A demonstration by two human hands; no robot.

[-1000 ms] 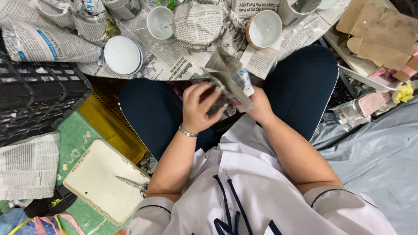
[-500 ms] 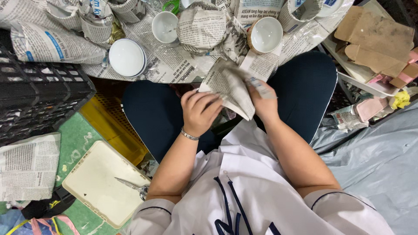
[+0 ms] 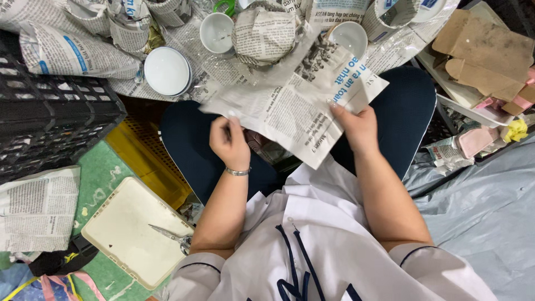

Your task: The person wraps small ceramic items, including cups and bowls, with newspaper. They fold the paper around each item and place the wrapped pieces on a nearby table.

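Left hand (image 3: 229,142) and right hand (image 3: 356,124) each pinched shut on an edge of the newspaper sheet (image 3: 295,103), stretched flat over the lap just short of the bowls; likely to tear if pulled harder apart, or to catch the white cup (image 3: 350,37) half hidden under its far corner. White bowl (image 3: 166,71) and small cup (image 3: 216,31) apparently empty; black crate (image 3: 50,125) contents too dark to tell.
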